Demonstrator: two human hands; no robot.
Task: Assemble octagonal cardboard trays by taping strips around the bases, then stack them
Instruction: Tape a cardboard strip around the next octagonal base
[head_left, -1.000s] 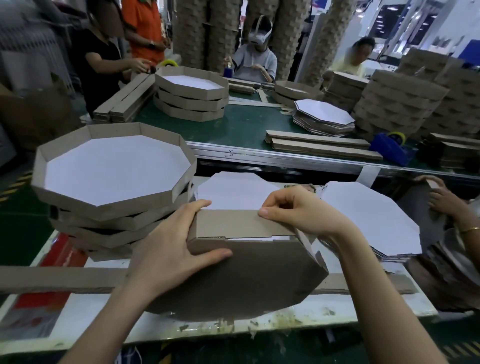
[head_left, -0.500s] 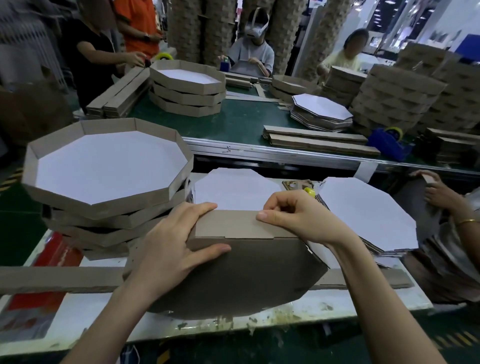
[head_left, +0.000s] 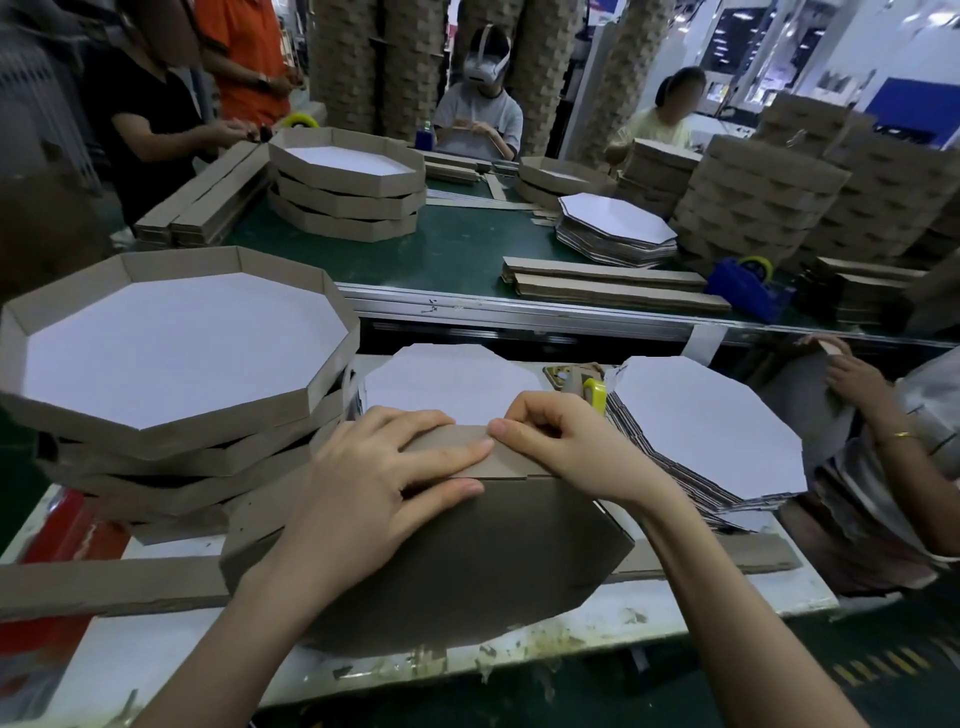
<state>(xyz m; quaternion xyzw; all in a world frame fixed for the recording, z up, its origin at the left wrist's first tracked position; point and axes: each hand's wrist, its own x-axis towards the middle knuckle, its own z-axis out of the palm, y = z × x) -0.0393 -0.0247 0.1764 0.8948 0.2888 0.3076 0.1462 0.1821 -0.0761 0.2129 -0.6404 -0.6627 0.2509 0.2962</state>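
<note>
The stack of finished trays (head_left: 176, 364) sits big at ten o'clock on the white table (head_left: 727, 597). Dead centre, the octagonal base (head_left: 467, 561) is tipped up on edge with its brown underside facing me. The pile of flat bases (head_left: 711, 421) lies at two o'clock. The strip (head_left: 511, 462) runs along the base's top edge. My left hand (head_left: 384, 467), forearm up from seven o'clock, has its fingers laid flat across the strip and its thumb on the brown face: pressing, not gripping. My right hand (head_left: 561, 441), forearm up from five o'clock, has curled fingers, with thumb and forefinger pinching the strip just beside my left fingertips.
</note>
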